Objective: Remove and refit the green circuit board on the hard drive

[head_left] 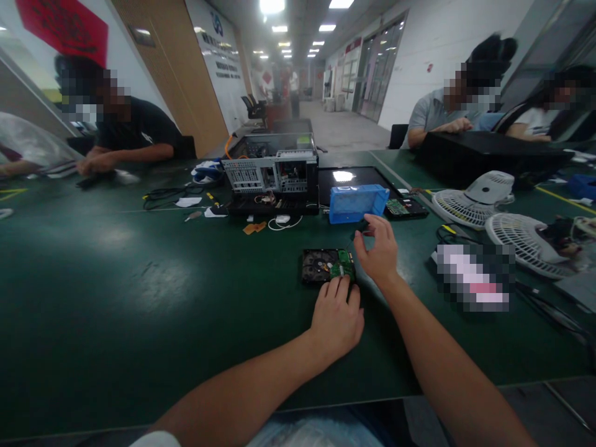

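A hard drive (317, 266) lies on the green table with its green circuit board facing up. My left hand (338, 313) is closed over its near right edge, fingertips on the board side. Just beyond the drive's right end, my right hand (379, 251) is raised a little, thumb and fingers curled in a pinch. Something small, dark and thin shows at those fingertips, too blurred to name. Directly behind the right hand stands a blue plastic tray (356, 203), tipped on its side.
An opened computer case (270, 174) stands at the back, near a dark flat panel (372, 176) and another drive (407, 208). Fan parts (472, 198) and cables occupy the right. Paper scraps (254, 228) lie before the case. Co-workers (139, 133) sit on both sides.
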A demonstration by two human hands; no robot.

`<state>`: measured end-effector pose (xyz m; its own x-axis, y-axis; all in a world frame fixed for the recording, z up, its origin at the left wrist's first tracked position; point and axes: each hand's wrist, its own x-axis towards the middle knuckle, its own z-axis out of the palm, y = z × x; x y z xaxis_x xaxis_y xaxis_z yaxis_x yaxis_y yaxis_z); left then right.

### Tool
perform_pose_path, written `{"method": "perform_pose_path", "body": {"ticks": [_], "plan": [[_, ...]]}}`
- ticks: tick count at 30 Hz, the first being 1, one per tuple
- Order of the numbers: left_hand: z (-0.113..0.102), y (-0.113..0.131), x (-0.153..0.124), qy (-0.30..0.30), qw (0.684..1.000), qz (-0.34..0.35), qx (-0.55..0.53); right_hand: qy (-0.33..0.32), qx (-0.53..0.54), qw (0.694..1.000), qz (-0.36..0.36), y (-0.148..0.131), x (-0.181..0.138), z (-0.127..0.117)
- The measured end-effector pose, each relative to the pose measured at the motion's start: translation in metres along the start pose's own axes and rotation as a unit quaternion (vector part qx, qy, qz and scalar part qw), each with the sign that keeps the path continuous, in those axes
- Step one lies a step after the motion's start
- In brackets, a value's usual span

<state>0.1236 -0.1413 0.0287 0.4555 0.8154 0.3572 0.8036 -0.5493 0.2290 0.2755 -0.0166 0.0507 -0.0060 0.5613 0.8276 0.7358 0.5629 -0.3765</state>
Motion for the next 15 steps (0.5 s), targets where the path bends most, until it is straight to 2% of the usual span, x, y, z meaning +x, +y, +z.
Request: {"method": "perform_pose_path", "body": {"ticks": [15], "plan": [[-0.0009, -0.0003, 0.0005, 0.023, 0.999, 0.0, -0.024, -0.011, 0.01, 1.0, -0.02, -0.0017, 0.0001, 0.0002]]}}
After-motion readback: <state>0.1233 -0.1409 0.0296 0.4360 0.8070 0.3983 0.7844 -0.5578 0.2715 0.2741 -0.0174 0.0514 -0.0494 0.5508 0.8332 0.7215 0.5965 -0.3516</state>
